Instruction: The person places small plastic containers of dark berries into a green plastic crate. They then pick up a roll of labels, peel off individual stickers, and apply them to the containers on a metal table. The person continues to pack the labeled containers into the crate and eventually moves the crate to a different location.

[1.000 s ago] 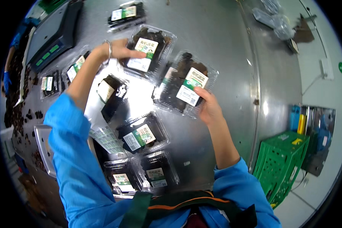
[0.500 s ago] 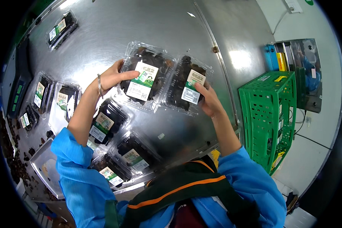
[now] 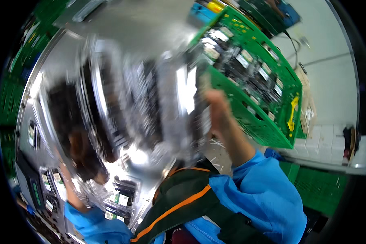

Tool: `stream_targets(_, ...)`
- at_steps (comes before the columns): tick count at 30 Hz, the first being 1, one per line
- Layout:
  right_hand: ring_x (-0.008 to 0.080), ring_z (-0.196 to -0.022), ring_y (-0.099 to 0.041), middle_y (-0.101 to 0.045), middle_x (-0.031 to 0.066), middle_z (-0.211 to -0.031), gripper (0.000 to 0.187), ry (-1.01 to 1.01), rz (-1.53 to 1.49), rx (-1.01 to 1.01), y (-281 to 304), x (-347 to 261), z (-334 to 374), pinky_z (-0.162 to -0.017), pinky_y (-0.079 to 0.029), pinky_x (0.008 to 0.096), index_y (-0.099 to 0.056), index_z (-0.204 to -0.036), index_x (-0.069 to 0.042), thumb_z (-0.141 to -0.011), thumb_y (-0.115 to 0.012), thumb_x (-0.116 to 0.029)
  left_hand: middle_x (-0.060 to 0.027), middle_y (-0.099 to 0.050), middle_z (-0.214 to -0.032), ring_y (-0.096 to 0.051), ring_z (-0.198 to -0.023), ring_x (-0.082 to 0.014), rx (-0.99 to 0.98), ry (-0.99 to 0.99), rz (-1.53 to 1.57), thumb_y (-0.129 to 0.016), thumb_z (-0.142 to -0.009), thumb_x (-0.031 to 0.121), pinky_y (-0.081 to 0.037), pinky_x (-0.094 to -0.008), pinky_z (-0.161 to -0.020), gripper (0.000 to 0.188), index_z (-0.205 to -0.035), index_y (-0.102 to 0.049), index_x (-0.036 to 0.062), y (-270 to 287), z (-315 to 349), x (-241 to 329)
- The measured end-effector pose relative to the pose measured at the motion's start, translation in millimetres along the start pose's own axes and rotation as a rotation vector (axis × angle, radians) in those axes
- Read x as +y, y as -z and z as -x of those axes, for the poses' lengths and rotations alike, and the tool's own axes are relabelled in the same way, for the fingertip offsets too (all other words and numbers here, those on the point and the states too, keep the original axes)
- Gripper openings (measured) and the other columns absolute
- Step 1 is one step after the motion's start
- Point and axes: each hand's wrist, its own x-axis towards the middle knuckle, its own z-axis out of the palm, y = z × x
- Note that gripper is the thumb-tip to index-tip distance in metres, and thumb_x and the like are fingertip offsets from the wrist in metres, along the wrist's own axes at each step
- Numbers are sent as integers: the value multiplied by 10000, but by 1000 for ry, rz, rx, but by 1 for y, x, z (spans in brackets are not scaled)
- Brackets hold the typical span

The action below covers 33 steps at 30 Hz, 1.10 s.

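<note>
A row of clear plastic clamshell boxes [image 3: 146,101] with dark contents is held up between my two hands, on edge and smeared by motion. My right hand [image 3: 217,110] presses on the right end of the row, its thumb side showing and the other fingers behind the plastic. At the left end, my left hand [image 3: 71,189] is mostly hidden by the boxes, with only its wrist area showing. Below the row, labelled clamshell boxes [image 3: 121,193] lie on the metal table [image 3: 148,173]. Just right of my right hand stands a green crate [image 3: 248,118].
Several labelled clamshell boxes [image 3: 242,61] lie inside the crate, which has a yellow handle [image 3: 293,113]. A dark device with green displays [image 3: 30,183] is at the left beside more boxes. Green crates [image 3: 12,97] stand beyond the table's left edge.
My view has swung to the right, bringing the green crate closer. My hands, which were on two flat labelled boxes, now hold a row of boxes on edge, lifted off the table.
</note>
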Motion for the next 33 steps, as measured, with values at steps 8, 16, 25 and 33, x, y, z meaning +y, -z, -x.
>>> stream_targets(8,192,-905,-603,-615,96,-1016,406,-52,-103,321,218,-131,41,-739,-515,336,-551,-1083,-47,-831,-498,-361,-99,-636,-937,-640,-800,-160,-829,546,-217,-575,-853,289,-549,-327,-692,375,-1087,-521,1,-336,-203,-68)
stream_targets(16,254,-996,-551,-560,133,-1104,411,-362,-198,585,290,-116,105,-907,-427,384,-483,-1149,5,-787,-618,-136,-103,-643,-907,-627,-698,-136,-383,776,-697,-651,-798,265,-516,-241,-575,375,-1014,-581,-33,-388,-222,-127)
stream_targets(25,368,-1235,-327,-309,246,-1332,620,358,1521,303,251,-164,115,-1016,-266,422,-305,-1320,-8,-789,-591,-155,-98,-640,-890,-635,-723,-138,-180,714,-1123,-626,-816,349,-523,-243,-633,457,-1025,-552,-52,-371,-235,-82)
stream_targets(33,346,-1124,-387,-367,206,-1260,806,341,1629,44,252,-86,-7,-964,-288,419,-221,-1339,1,-767,-608,-415,-118,-624,-976,-622,-840,-179,-286,114,-1314,-589,-838,362,-500,-279,-710,527,-1178,-480,-25,-412,-302,-79)
